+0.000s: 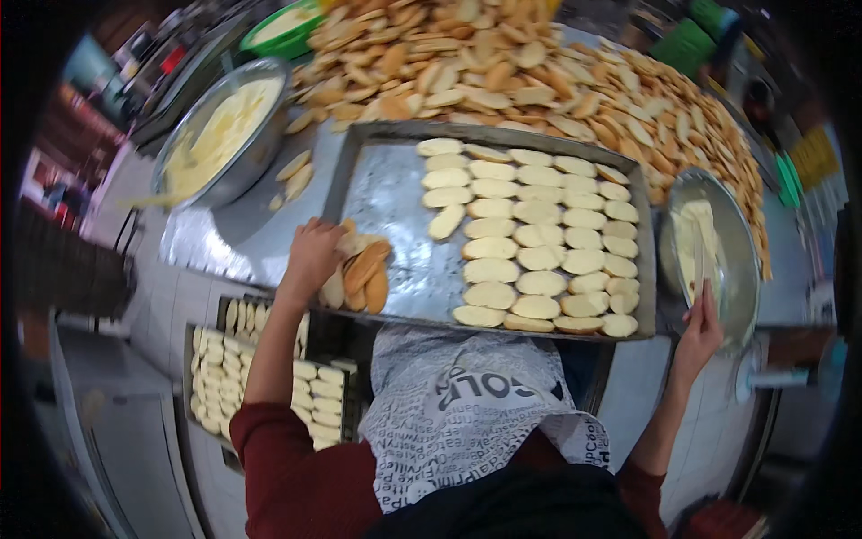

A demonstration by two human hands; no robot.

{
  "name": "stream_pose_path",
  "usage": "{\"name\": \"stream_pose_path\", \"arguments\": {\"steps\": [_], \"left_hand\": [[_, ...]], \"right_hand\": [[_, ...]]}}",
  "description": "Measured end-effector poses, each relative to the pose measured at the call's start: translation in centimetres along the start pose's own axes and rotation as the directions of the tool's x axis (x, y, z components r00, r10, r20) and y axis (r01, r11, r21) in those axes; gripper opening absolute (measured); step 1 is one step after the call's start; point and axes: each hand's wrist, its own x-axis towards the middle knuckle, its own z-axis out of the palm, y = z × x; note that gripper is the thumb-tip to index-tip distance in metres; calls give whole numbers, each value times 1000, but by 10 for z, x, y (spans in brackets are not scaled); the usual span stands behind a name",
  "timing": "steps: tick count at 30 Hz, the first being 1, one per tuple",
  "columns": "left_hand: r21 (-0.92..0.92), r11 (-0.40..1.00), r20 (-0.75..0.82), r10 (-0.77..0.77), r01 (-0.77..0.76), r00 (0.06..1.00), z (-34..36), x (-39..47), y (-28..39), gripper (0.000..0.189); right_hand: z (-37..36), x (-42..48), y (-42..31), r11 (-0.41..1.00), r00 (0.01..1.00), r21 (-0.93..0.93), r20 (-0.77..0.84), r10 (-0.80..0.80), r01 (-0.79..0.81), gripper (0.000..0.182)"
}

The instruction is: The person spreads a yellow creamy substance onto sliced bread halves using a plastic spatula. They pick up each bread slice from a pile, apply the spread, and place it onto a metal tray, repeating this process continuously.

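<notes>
A large metal baking tray (397, 188) lies before me, its right part covered with rows of oval bread slices (539, 212) spread with pale cream. My left hand (318, 248) is at the tray's left edge, touching a small pile of plain bread slices (367, 269) in the corner; its fingertips are partly hidden, so I cannot tell whether it grips one. To the right, my right hand (702, 327) holds a spreading knife (699, 259), whose blade dips into pale cream (700, 222) inside a metal bowl (739, 296).
A heap of bread slices (498, 60) covers the table's far side. At left stand a larger metal bowl of cream (262, 151) and a green basin (296, 34). Loose slices (295, 176) lie beside the tray. Below left are trays of coated slices (222, 377). A person in green (683, 47) is beyond.
</notes>
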Motion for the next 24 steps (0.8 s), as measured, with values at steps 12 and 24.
{"name": "stream_pose_path", "arguments": {"steps": [12,24], "left_hand": [[-580,804,-94,-223,129,970,6,33,17,25],[-785,562,89,-313,260,946,10,47,86,60]], "right_hand": [[-101,100,41,550,953,-819,276,125,165,32],[-100,87,2,729,952,-664,301,56,167,35]]}}
